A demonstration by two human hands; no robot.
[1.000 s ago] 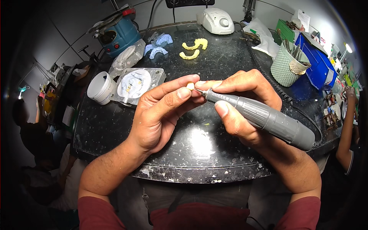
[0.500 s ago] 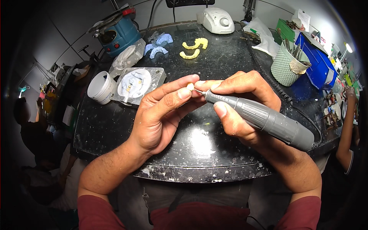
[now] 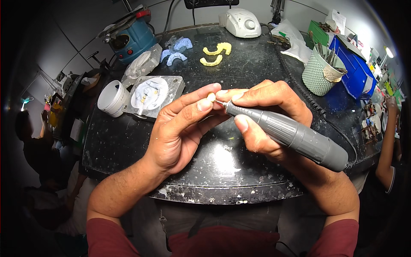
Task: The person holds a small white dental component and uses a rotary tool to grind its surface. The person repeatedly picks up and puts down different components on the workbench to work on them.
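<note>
Pinched between the thumb and index finger of my left hand [image 3: 174, 130] is a small cream, tooth-like piece [image 3: 210, 97]. My right hand [image 3: 276, 103] grips a dark grey rotary handpiece [image 3: 291, 135] with a coiled cord, its thin metal bit [image 3: 220, 102] at or very near the piece; whether they touch is unclear. Behind my left hand lies a metal mould [image 3: 174, 83] filled with white material holding small yellowish parts. Blue arch-shaped pieces [image 3: 175, 58] and yellow ones [image 3: 211, 61] lie farther back on the black worktop [image 3: 235, 171].
White pots [image 3: 111, 98] stand left. Behind are another mould half [image 3: 143, 66], a blue-green machine [image 3: 130, 43] and a white control box [image 3: 244, 23]. At right are a woven tool cup [image 3: 321, 73], plastic bags and a blue bin [image 3: 353, 68]. Other people [image 3: 36, 158] [image 3: 385, 162] work either side.
My right hand and the handpiece have shifted slightly to the left since the earlier frames. My left hand stays in nearly the same place, still pinching the small piece.
</note>
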